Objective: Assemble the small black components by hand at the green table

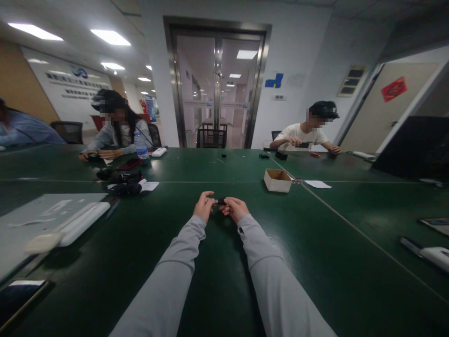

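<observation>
Right grip (235, 209) has a small dark piece (220, 201) pinched between thumb and fingers, at its near end. Left grip (204, 204) meets the piece's pale end at the thumb side, index finger lifted clear; cannot tell if it clamps or only touches. Piece sits between the two grips, above the surface (217, 267), roughly lengthwise from one to the other. Fingertip hold is likely down to size: too little to palm, and it leaves the middle uncovered. Meeting in front of the body probably steadies both ends. Open box (275, 184) beyond and right of the grips, apart from them, within easy reach by the look of it. Black gear (128, 182) and bottle (141, 147) left and farther off; white case (86, 222) left, phone (21, 299) nearer the body, all presumably parked aside to leave working room. Two co-workers opposite, well beyond the grips.
</observation>
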Demonstrator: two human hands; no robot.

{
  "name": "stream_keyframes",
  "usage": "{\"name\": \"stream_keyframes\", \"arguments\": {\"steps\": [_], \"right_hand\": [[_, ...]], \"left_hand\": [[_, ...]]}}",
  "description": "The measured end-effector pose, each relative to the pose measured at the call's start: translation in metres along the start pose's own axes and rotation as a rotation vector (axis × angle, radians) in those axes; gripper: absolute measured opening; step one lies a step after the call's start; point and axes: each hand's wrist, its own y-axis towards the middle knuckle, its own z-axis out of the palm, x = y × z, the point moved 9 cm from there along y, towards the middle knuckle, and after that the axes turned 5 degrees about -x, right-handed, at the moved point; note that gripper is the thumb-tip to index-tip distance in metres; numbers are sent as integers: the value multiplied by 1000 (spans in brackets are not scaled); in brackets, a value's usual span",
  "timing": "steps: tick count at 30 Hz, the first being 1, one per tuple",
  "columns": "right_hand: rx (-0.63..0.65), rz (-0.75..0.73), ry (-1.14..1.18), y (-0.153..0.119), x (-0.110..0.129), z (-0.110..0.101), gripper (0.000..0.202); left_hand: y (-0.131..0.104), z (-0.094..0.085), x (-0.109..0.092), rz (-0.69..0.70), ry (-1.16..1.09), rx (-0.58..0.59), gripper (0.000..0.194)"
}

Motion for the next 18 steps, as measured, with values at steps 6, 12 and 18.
{"name": "stream_keyframes", "arguments": {"steps": [6,12,18], "right_hand": [[9,-6,-3,-1,0,0,16],[4,1,3,0,-1,0,14],[7,-1,-7,4,-3,-2,16]], "left_hand": [[-1,2,-6,59,-12,21,32],[-3,5,-9,87,42,50,30],[-1,6,-2,59,26,57,33]]}}
